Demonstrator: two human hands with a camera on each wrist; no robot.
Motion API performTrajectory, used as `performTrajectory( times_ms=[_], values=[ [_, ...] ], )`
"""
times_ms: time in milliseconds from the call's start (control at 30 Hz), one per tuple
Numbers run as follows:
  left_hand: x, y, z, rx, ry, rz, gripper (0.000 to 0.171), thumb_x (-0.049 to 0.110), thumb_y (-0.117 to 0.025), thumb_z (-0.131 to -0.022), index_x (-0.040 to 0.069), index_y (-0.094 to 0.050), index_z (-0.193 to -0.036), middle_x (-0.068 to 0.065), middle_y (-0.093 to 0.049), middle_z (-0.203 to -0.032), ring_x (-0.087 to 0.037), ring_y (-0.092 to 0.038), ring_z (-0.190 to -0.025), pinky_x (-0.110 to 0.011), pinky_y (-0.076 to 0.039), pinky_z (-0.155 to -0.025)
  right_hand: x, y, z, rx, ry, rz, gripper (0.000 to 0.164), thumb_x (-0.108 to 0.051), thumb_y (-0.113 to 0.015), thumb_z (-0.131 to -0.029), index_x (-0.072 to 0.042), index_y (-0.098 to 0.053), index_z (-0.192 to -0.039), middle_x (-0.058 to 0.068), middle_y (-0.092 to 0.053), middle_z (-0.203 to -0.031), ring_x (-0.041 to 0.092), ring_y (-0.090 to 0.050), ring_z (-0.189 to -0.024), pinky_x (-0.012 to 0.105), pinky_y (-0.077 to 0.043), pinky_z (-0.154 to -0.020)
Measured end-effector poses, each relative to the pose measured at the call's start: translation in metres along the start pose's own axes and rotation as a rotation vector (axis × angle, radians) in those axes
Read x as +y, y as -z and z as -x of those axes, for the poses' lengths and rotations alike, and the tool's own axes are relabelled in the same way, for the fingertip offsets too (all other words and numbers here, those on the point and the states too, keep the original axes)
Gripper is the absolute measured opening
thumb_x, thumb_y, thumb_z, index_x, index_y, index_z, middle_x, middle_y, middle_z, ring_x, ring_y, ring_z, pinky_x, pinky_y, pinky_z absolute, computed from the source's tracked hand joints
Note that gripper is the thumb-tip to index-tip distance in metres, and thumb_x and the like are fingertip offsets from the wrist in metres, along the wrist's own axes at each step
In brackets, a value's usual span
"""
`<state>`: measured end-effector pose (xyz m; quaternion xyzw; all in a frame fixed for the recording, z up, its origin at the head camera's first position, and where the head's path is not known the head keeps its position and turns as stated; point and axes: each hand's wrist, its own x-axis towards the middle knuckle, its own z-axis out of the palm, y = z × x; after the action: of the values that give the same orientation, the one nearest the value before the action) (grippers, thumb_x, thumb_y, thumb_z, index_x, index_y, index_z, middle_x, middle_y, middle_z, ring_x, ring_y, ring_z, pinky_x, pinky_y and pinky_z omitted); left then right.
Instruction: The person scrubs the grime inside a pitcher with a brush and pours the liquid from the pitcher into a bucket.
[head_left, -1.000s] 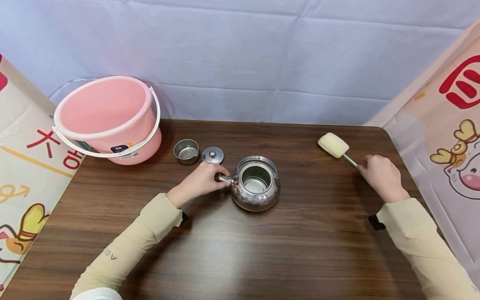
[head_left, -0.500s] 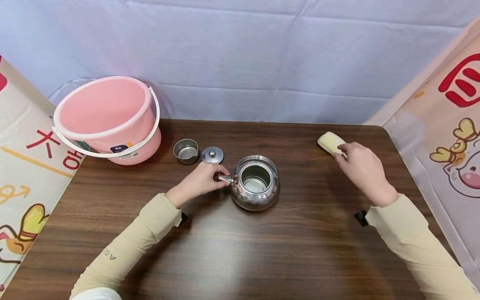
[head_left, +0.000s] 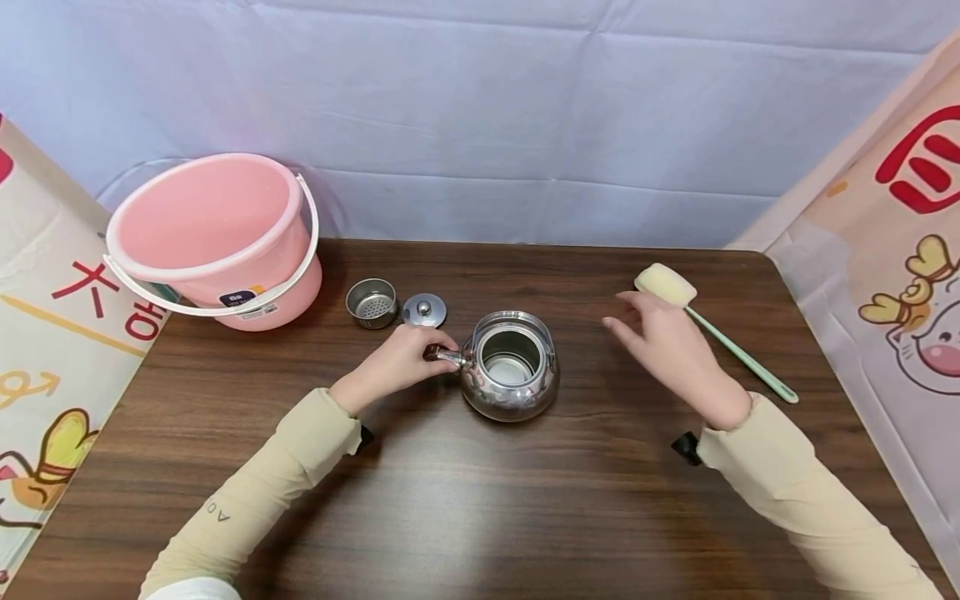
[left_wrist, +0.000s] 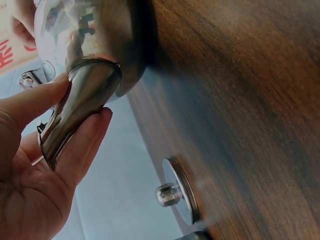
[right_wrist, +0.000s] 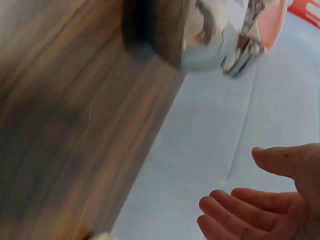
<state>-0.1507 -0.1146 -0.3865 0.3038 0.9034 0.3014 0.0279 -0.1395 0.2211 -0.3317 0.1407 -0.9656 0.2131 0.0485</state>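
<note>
A shiny steel teapot [head_left: 510,400] with its top uncovered stands mid-table. My left hand [head_left: 405,357] pinches its spout [left_wrist: 87,97] between thumb and fingers. Between the teapot and the sponge brush [head_left: 666,285] is my right hand [head_left: 671,350], held over the table with nothing in it; its thumb and fingers are apart in the right wrist view. The brush lies at the right, its yellow sponge head toward the back and its green handle [head_left: 742,357] slanting to the front right. Behind my left hand are the knobbed lid [head_left: 425,311] and the perforated steel strainer [head_left: 372,303].
At the table's back left stands a pink bucket [head_left: 213,212] with a white bail handle [head_left: 313,229]. A pale cloth [head_left: 465,125] hangs behind the dark wooden table [head_left: 480,517], and printed sheets flank both sides.
My right hand has let go of the brush handle and moved left toward the teapot, passing the sponge head. The brush stays on the table. My left hand keeps its hold on the spout.
</note>
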Motion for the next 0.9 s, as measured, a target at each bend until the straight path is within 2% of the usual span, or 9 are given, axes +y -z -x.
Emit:
performTrajectory(
  times_ms=[200, 433, 533, 633, 800, 867, 900],
  values=[
    [-0.001, 0.000, 0.001, -0.004, 0.038, 0.004, 0.018, 0.021, -0.073, -0.077, 0.010, -0.070, -0.091, 0.003, -0.067, -0.085, -0.008, -0.057, -0.074, -0.026, -0.046, -0.069, -0.011, -0.015, -0.001, -0.078, -0.015, -0.087, 0.049, -0.036, -0.053, -0.091, 0.001, -0.051, -0.123, 0.018, -0.059, -0.110, 0.029, -0.060, -0.093, 0.045, -0.046, -0.076],
    [-0.001, 0.001, 0.004, -0.012, 0.075, 0.048, 0.018, 0.023, -0.070, -0.079, 0.012, -0.070, -0.093, 0.005, -0.066, -0.085, -0.007, -0.055, -0.073, -0.026, -0.045, -0.068, -0.016, -0.031, 0.002, -0.093, 0.017, -0.183, 0.046, -0.032, -0.055, -0.090, 0.002, -0.052, -0.121, 0.018, -0.059, -0.112, 0.028, -0.060, -0.094, 0.043, -0.046, -0.080],
    [-0.001, 0.001, 0.004, -0.007, 0.095, 0.075, 0.017, 0.023, -0.069, -0.080, 0.012, -0.070, -0.093, 0.005, -0.066, -0.083, -0.007, -0.053, -0.070, -0.025, -0.044, -0.066, -0.018, -0.037, 0.003, -0.110, 0.004, -0.224, 0.046, -0.032, -0.053, -0.091, 0.004, -0.052, -0.121, 0.018, -0.060, -0.109, 0.028, -0.058, -0.096, 0.043, -0.045, -0.081],
    [-0.001, 0.000, 0.003, -0.008, 0.116, 0.091, 0.016, 0.022, -0.069, -0.080, 0.012, -0.070, -0.092, 0.005, -0.066, -0.081, -0.007, -0.052, -0.068, -0.024, -0.043, -0.065, -0.018, -0.042, 0.003, -0.138, -0.035, -0.255, 0.048, -0.034, -0.051, -0.092, 0.003, -0.051, -0.122, 0.019, -0.059, -0.111, 0.030, -0.057, -0.097, 0.044, -0.045, -0.081],
    [-0.001, 0.001, 0.002, -0.014, 0.166, 0.111, 0.017, 0.022, -0.068, -0.080, 0.011, -0.071, -0.093, 0.004, -0.062, -0.075, -0.009, -0.049, -0.066, -0.024, -0.040, -0.063, -0.018, -0.049, 0.004, -0.236, -0.124, -0.332, 0.054, -0.039, -0.046, -0.093, 0.001, -0.046, -0.129, 0.022, -0.055, -0.121, 0.027, -0.065, -0.081, 0.043, -0.048, -0.078],
    [-0.001, 0.001, 0.002, -0.016, 0.187, 0.115, 0.018, 0.022, -0.068, -0.081, 0.011, -0.071, -0.094, 0.004, -0.059, -0.072, -0.010, -0.047, -0.064, -0.024, -0.039, -0.061, -0.018, -0.052, 0.003, -0.285, -0.168, -0.392, 0.056, -0.038, -0.044, -0.094, 0.003, -0.042, -0.132, 0.024, -0.052, -0.123, 0.028, -0.066, -0.077, 0.041, -0.050, -0.076],
    [0.000, 0.001, 0.002, -0.016, 0.195, 0.116, 0.018, 0.022, -0.067, -0.081, 0.010, -0.070, -0.094, 0.003, -0.058, -0.070, -0.011, -0.046, -0.063, -0.024, -0.038, -0.060, -0.018, -0.054, 0.003, -0.305, -0.188, -0.426, 0.056, -0.037, -0.044, -0.095, 0.004, -0.039, -0.133, 0.025, -0.050, -0.124, 0.029, -0.065, -0.080, 0.040, -0.051, -0.075]
  ],
)
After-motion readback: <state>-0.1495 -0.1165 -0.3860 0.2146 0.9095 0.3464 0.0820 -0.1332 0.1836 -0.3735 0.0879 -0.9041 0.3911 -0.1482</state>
